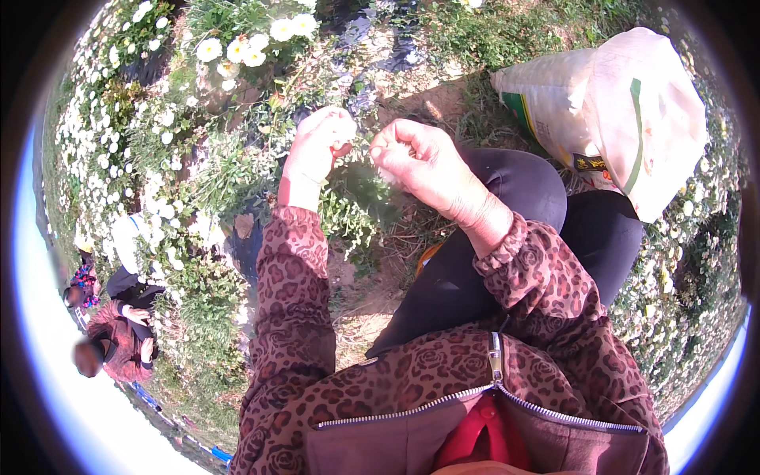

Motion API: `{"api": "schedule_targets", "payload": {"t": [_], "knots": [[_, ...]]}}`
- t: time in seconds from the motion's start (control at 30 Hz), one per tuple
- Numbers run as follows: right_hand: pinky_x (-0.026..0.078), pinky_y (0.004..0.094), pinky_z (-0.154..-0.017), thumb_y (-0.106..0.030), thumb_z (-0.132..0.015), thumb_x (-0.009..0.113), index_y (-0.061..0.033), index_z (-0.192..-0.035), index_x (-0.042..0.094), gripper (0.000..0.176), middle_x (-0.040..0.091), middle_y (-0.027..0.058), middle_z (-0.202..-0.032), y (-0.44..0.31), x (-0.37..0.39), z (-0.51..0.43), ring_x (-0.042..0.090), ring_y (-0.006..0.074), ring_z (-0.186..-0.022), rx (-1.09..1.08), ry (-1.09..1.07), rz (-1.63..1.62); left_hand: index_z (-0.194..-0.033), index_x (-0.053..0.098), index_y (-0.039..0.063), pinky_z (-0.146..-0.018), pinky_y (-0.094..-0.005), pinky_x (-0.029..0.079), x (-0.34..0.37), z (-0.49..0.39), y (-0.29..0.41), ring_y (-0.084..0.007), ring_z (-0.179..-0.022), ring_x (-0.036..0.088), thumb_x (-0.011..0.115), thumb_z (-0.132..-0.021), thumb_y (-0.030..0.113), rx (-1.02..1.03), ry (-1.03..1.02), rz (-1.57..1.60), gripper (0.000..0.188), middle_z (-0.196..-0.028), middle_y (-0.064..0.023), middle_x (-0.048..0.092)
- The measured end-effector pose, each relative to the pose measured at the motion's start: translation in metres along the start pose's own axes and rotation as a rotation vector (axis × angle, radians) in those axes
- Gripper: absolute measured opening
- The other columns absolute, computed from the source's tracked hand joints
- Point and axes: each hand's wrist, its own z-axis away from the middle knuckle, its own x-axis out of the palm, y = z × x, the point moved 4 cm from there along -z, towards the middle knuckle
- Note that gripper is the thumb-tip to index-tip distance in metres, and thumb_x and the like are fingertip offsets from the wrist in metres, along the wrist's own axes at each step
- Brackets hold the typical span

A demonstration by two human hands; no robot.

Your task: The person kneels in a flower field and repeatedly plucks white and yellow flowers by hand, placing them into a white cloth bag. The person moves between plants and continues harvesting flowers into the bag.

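Note:
My left hand [320, 142] is raised over the flowering plants with its fingers curled. Glare washes out its fingertips, so whether a pale flower lies in them is unclear. To its right, my right hand [424, 160] is closed around white petals [389, 176], which show beneath the thumb and in the curl of the fingers. The two hands are a short gap apart. Below them are green leafy stems [350, 222], partly blurred. Beyond my left hand, a cluster of open white chrysanthemum-like flowers [237, 50] stands on its plant.
A large, bulging white woven sack [644, 124] with printing leans by my bent knees [522, 184]. Dark plastic sheeting [243, 249] shows between the plants. Rows of white blooms [101, 130] stretch left. Other people, one in a reddish-brown jacket [122, 338], are among the plants at left.

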Motion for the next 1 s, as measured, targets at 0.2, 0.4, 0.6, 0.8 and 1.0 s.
{"api": "schedule_targets", "payload": {"t": [0.2, 0.4, 0.6, 0.8, 1.0], "knots": [[0.044, 0.0216, -0.058, -0.016, -0.098, 0.061, -0.0032, -0.114, 0.065, 0.02, 0.064, 0.0018, -0.085, -0.037, -0.037, 0.046, 0.056, 0.0065, -0.068, -0.027, 0.213, -0.207, -0.106, 0.063, 0.0, -0.054, -0.0226, 0.043, 0.078, 0.048, 0.068, -0.0083, -0.065, 0.057, 0.065, -0.095, 0.008, 0.026, -0.059, -0.032, 0.014, -0.086, -0.0056, 0.064], [0.043, 0.0229, -0.06, -0.02, -0.103, 0.058, -0.0025, -0.138, 0.057, 0.039, 0.058, -0.004, -0.08, -0.059, -0.03, 0.142, 0.048, 0.0042, -0.067, -0.103, 0.028, -0.095, -0.11, 0.055, -0.003, -0.053, -0.0285, 0.047, 0.207, 0.134, 0.081, -0.0158, -0.066, 0.059, 0.069, -0.093, 0.008, 0.103, -0.313, 0.112, 0.024, -0.097, -0.0173, 0.06], [0.052, 0.0425, -0.067, -0.019, -0.103, 0.058, 0.0001, -0.101, 0.063, 0.02, 0.062, 0.0173, -0.08, -0.084, -0.062, 0.254, 0.064, 0.0346, -0.072, -0.446, 0.267, 0.452, -0.105, 0.057, -0.004, -0.056, -0.0266, 0.048, 0.314, 0.176, 0.078, -0.0164, -0.067, 0.059, 0.067, -0.088, 0.0, 0.045, -0.581, 0.13, 0.02, -0.095, -0.019, 0.063], [0.053, 0.0475, -0.072, -0.011, -0.097, 0.063, -0.0003, -0.102, 0.06, 0.012, 0.062, 0.0202, -0.087, -0.05, -0.13, 0.375, 0.064, 0.0425, -0.084, -0.276, 0.69, 0.807, -0.097, 0.054, -0.004, -0.048, -0.0241, 0.035, 0.401, 0.218, 0.113, -0.0129, -0.06, 0.047, 0.066, -0.09, 0.009, 0.297, -0.787, 0.213, 0.019, -0.075, -0.0105, 0.049], [0.057, 0.0416, -0.079, -0.014, -0.093, 0.071, -0.0034, -0.138, 0.056, 0.048, 0.07, 0.0248, -0.111, -0.023, -0.175, 0.422, 0.071, 0.0394, -0.097, -0.19, 0.795, 0.725, -0.109, 0.069, 0.002, -0.064, -0.0184, 0.043, 0.482, 0.197, 0.028, -0.0013, -0.072, 0.053, 0.069, -0.096, 0.009, 0.15, -0.77, -0.587, 0.015, -0.085, 0.0034, 0.064]]}}
